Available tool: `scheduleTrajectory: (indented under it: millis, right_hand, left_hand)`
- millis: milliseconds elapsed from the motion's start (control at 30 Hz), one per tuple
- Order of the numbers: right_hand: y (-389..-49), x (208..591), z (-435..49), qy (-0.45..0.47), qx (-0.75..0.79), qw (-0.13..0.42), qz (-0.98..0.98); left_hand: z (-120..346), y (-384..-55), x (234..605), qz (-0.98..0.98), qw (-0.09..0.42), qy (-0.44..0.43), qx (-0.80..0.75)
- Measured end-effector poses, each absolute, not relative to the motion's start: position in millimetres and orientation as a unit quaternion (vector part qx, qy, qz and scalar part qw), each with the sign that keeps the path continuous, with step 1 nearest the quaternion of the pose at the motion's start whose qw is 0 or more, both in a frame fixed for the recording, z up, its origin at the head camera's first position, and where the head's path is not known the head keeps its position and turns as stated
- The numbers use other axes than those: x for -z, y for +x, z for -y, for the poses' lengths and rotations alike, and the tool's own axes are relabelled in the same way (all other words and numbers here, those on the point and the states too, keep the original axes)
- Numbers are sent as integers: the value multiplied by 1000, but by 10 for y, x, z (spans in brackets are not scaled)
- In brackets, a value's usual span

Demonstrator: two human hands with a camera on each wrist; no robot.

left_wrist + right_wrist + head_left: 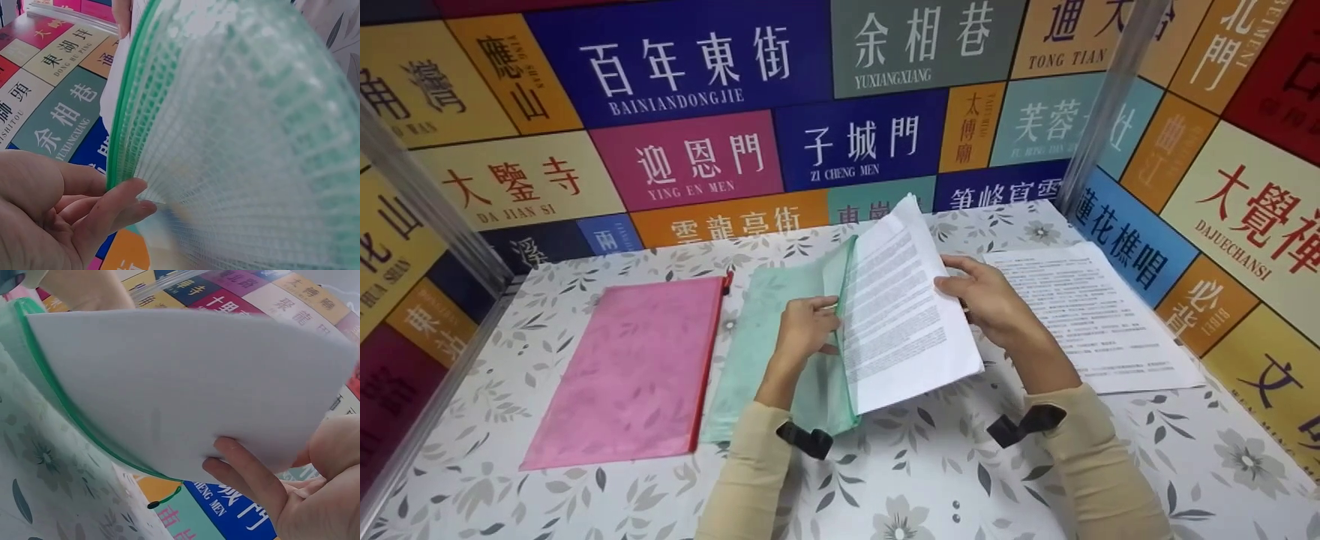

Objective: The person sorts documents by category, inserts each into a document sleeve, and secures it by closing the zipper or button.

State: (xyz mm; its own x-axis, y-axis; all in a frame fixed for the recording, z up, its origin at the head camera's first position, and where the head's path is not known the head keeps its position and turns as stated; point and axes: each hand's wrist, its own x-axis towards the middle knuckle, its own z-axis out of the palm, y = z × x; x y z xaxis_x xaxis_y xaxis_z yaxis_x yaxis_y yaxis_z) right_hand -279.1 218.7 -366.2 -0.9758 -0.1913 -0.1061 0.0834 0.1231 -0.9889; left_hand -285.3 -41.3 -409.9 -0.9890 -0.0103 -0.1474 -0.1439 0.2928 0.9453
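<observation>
A green mesh zip pouch [761, 322] lies on the table, its right edge lifted. My left hand [804, 326] pinches that edge at the green zipper [121, 129], with the translucent mesh [242, 140] bulging beside the fingers in the left wrist view. Printed paper sheets [896, 315] stick out of the pouch's mouth, tilted up. At their right side, my right hand [986, 296] grips them, thumb on the printed face and fingers [247, 469] against the blank back. The sheets' left ends are hidden inside the pouch.
A pink zip pouch [622, 375] with a red zipper lies flat at the left. More printed sheets [1099, 315] lie on the table at the right, partly behind my right forearm. Panels with street names [690, 67] wall in the back and sides of the floral-patterned table [645, 495].
</observation>
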Motion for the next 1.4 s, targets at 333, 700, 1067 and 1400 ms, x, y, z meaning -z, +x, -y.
scheduleTrajectory:
  millis: [333,700,1067,1400]
  right_hand:
    - [-2838,3639,-2362,-48,678,152,-718]
    - [-2872,3734,-2319,-62,693,180,-696]
    - [-2867,3738,-2344,-67,716,171,-673]
    - [-2829,3668,-2307,-55,710,139,-688]
  left_hand:
    - [419,-2856,4086,-805,59,-63,-588]
    - [431,-2849,4078,-804,48,-69,-588]
    - [406,-2829,4095,-810,46,-66,-581]
    - [379,-2829,4051,-813,27,-84,-576]
